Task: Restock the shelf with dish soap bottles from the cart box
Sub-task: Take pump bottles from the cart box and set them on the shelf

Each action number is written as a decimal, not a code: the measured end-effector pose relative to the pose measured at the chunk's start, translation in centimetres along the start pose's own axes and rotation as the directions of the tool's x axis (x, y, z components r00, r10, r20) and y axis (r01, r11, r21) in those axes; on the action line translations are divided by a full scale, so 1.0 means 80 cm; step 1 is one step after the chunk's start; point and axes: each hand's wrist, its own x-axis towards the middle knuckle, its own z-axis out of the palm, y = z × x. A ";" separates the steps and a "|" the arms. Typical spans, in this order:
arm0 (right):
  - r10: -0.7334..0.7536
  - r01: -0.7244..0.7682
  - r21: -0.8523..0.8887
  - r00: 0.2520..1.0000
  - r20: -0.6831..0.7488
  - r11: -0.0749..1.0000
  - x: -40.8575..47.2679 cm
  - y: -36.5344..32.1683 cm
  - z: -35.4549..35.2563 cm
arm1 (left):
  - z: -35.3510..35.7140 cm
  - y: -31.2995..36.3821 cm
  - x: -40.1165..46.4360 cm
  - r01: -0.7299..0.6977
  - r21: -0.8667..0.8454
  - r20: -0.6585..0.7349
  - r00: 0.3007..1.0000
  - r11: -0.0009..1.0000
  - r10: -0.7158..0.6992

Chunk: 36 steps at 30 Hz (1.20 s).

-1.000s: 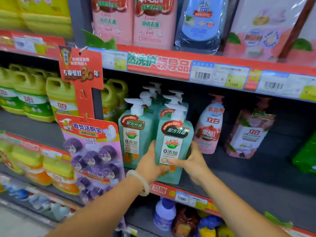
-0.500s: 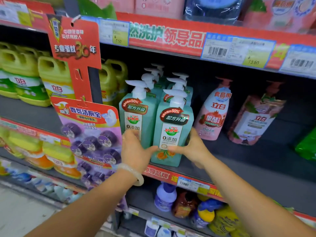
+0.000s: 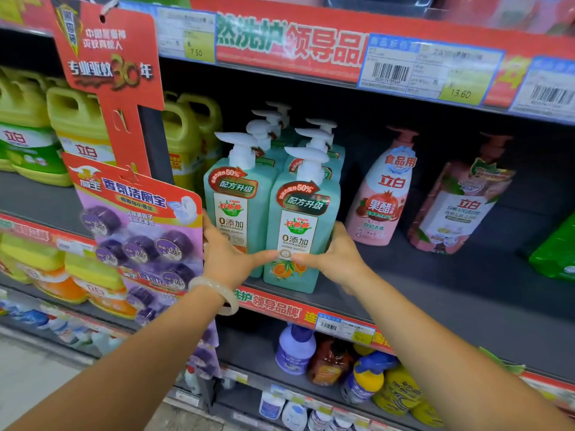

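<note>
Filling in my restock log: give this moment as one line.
step: placing | object: front teal bottle on shelf | left hand: gripping | right hand: gripping

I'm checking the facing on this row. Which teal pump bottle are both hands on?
The front-right teal pump bottle, closest to the shelf edge. The left hand and right hand hold its lower sides; the other teal bottles stand beside and behind it.

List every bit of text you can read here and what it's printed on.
"0添加", "配方升级", "50%": front teal bottle.
"立白", "果醋", "食品用": pink bottle.
"立白": yellow jug.
"7.50": left price tag.
"13.60": right price tag.
"专业驱蚊30年": red hanging card.
Barcode digits and small print: too blurred.
</note>
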 end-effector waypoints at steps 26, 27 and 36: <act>0.005 -0.005 0.026 1.000 0.004 1.000 -0.008 0.001 -0.002 | -0.020 -0.005 0.009 -0.013 0.035 0.114 0.993 0.999 0.008; 0.005 -0.006 0.026 1.000 0.004 1.000 -0.009 0.001 -0.001 | -0.021 -0.005 0.009 -0.009 0.038 0.117 0.993 0.999 0.004; 0.054 -0.054 0.002 0.998 0.039 0.999 -0.021 0.005 0.004 | -0.009 -0.008 -0.022 0.122 0.177 0.143 0.979 0.977 -0.148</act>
